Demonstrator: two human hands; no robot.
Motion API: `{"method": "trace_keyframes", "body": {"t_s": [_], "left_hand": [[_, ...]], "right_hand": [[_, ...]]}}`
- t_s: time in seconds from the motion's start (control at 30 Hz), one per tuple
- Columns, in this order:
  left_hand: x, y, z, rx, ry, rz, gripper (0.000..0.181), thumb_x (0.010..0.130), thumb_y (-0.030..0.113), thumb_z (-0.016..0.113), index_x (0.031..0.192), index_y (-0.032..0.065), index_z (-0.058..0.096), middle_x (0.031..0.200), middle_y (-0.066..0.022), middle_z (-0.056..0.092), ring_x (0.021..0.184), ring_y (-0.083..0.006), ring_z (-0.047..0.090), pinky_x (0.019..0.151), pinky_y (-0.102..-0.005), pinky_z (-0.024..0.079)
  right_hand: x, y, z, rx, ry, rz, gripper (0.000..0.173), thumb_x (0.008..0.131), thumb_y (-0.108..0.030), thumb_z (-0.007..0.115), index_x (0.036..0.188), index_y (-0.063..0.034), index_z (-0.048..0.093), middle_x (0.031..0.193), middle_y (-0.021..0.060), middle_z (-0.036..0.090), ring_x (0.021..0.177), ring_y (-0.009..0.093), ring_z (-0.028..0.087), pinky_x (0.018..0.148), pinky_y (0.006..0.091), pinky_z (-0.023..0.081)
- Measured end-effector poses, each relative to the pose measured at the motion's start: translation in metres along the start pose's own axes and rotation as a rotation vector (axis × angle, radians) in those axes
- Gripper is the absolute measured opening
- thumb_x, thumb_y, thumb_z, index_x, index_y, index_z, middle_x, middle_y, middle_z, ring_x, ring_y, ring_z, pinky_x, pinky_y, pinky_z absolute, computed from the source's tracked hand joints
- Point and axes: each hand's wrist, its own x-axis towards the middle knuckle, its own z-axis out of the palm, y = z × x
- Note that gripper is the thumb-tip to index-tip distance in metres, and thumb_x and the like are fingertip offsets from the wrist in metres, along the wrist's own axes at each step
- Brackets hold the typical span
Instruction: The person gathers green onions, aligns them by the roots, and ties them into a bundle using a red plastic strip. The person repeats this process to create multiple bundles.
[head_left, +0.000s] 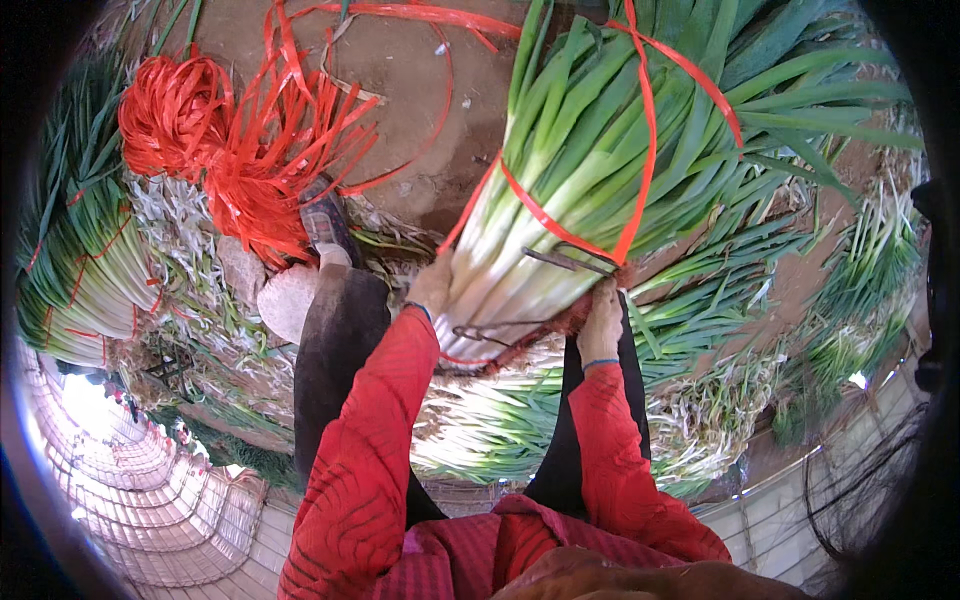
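A large bundle of green onions (525, 232) leans before me, white stalks towards me and green leaves spread to the upper right. Red plastic strapping (534, 208) runs around it and loops over the leaves. My left hand (431, 285), in a pale glove with a blue cuff, grips the bundle's left side, by the strapping. On the opposite side my right hand (602, 322), gloved likewise, holds the edge near the reddish roots (576, 313). Two dark bent metal rods (495, 334) lie against the white stalks. The fingertips of both hands are hidden.
A tangled heap of red strapping (225, 142) lies at upper left beside my shoe (328, 221). Tied onion bundles (97, 277) stand at far left. Loose onions (487, 435) lie between my legs, with more piles (720, 277) at right. Peeled leaf scraps (180, 225) litter the soil.
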Motion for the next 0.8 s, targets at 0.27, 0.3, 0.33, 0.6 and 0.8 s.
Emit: {"method": "trace_keyframes", "body": {"t_s": [0.27, 0.3, 0.33, 0.6, 0.8], "left_hand": [[-0.001, -0.015, -0.013, 0.397, 0.240, 0.000, 0.043, 0.093, 0.038, 0.044, 0.115, 0.0085, 0.066, 0.110, -0.0289, 0.065, 0.110, -0.0436, 0.061, 0.091, -0.0493, 0.048], [-0.012, -0.019, -0.030, 0.393, 0.291, 0.011, 0.048, 0.091, 0.044, 0.046, 0.113, 0.0071, 0.067, 0.112, -0.0282, 0.065, 0.112, -0.0417, 0.061, 0.092, -0.0483, 0.048], [0.004, -0.051, -0.036, 0.093, 0.448, -0.093, 0.054, 0.089, 0.047, 0.048, 0.113, 0.0026, 0.067, 0.112, -0.0294, 0.066, 0.110, -0.0422, 0.062, 0.093, -0.0479, 0.047], [-0.064, 0.007, -0.062, 0.031, 0.741, 0.190, 0.047, 0.097, 0.039, 0.044, 0.113, 0.0005, 0.065, 0.118, -0.0206, 0.064, 0.106, -0.0395, 0.059, 0.097, -0.0457, 0.044], [-0.120, 0.026, -0.070, -0.402, 0.469, 0.379, 0.048, 0.101, 0.039, 0.045, 0.126, 0.0010, 0.060, 0.124, -0.0218, 0.062, 0.113, -0.0366, 0.060, 0.100, -0.0411, 0.044]], "right_hand": [[-0.057, -0.051, -0.026, -0.088, -0.076, -0.345, 0.057, 0.084, -0.045, 0.069, 0.122, -0.0025, 0.062, 0.108, 0.0199, 0.070, 0.100, 0.034, 0.066, 0.091, 0.0407, 0.048], [-0.063, -0.060, -0.027, -0.203, -0.052, -0.346, 0.058, 0.081, -0.044, 0.072, 0.122, -0.0041, 0.063, 0.109, 0.0203, 0.070, 0.102, 0.035, 0.066, 0.091, 0.0412, 0.048], [-0.060, -0.056, -0.024, -0.226, -0.077, -0.381, 0.054, 0.078, -0.044, 0.075, 0.116, -0.0058, 0.065, 0.105, 0.0203, 0.071, 0.099, 0.037, 0.067, 0.087, 0.0427, 0.050], [-0.134, -0.115, -0.005, -0.610, -0.236, -0.753, 0.059, 0.077, -0.055, 0.074, 0.085, 0.0011, 0.059, 0.083, 0.0224, 0.066, 0.080, 0.041, 0.066, 0.071, 0.0491, 0.051], [-0.162, -0.146, 0.040, -0.235, -0.390, -0.878, 0.038, 0.077, -0.034, 0.079, 0.094, -0.0020, 0.066, 0.087, 0.0160, 0.068, 0.080, 0.032, 0.067, 0.075, 0.0411, 0.053]]}}
